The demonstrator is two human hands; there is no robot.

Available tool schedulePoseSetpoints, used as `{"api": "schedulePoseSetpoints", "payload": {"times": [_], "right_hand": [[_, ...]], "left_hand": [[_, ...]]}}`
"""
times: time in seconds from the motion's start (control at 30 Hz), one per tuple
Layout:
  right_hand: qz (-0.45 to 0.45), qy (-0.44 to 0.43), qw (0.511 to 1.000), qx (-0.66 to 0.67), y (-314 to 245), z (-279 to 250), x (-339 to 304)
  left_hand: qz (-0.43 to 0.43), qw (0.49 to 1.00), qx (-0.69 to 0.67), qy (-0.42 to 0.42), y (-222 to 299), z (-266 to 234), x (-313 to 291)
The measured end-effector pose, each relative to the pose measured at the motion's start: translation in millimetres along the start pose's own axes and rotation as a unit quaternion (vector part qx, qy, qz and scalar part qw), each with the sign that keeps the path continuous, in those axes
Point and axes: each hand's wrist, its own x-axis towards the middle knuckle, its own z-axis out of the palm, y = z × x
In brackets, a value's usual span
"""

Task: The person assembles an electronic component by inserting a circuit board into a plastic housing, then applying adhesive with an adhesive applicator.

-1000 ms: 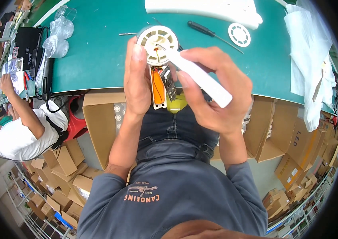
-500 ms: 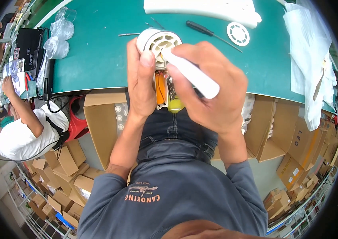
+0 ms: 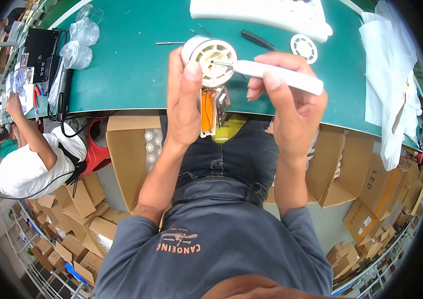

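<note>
Head view: left hand (image 3: 185,104) clamped around white round housing (image 3: 205,54), held up over front edge of green table (image 3: 121,60). Right hand (image 3: 297,105) grips white-handled tool (image 3: 278,74), thin metal tip at the housing's slotted middle; contact unclear. Hands apart. Just below the housing: orange wrapped cell (image 3: 207,108) in white frame (image 3: 206,133), dark circuit board (image 3: 221,106) beside it. On table beyond right hand: dark-handled screwdriver (image 3: 257,40), partly hidden, white slotted disc (image 3: 304,48) near it.

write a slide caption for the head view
Left hand holds a round white housing; right hand points a white-handled tool at its center.
</note>
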Motion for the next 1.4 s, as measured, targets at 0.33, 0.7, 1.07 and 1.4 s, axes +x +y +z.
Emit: {"api": "schedulePoseSetpoints", "payload": {"times": [0.33,0.7,1.07,1.4], "right_hand": [[-0.048,0.003,0.999,-0.024,2.3,2.8,-4.0],[-0.210,-0.013,0.951,-0.226,-4.1,11.0,-2.2],[-0.271,-0.042,0.918,-0.287,-0.4,14.6,-1.9],[-0.218,-0.045,0.941,-0.255,-1.2,12.5,1.1]], "left_hand": [[-0.017,0.999,-0.049,-0.006,-0.9,-2.4,1.9],[-0.001,0.997,-0.081,-0.007,0.8,1.6,2.6],[0.059,0.998,-0.007,0.010,-2.4,7.1,1.7],[0.066,0.998,0.008,-0.002,-1.5,3.4,1.2]]}}
